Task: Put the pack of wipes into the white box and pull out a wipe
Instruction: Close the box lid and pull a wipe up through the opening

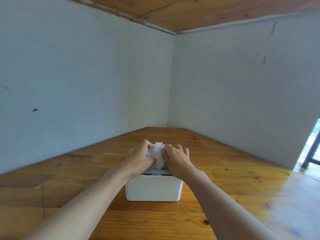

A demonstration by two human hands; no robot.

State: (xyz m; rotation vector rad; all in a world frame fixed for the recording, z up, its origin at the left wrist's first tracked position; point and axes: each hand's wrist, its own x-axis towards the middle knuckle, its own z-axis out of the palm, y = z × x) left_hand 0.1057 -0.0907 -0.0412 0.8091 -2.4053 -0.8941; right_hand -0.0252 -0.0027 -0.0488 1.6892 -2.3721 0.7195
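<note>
We've got the left hand (140,159) on top of the box (153,188), fingers curled down over the left part of the pack (158,157), thumb pressed against its near side, so it's gripping the pack. The pack itself sits in the open top of the box, partly sunk in, with its white flap lid (159,144) sticking up at the far edge between both hands. Right hand (176,158) mirrors the left: fingers bent over the pack's right side, clamped on it. Box stands upright on the wooden table (233,179), near the middle, well clear of both walls (242,92).
</note>
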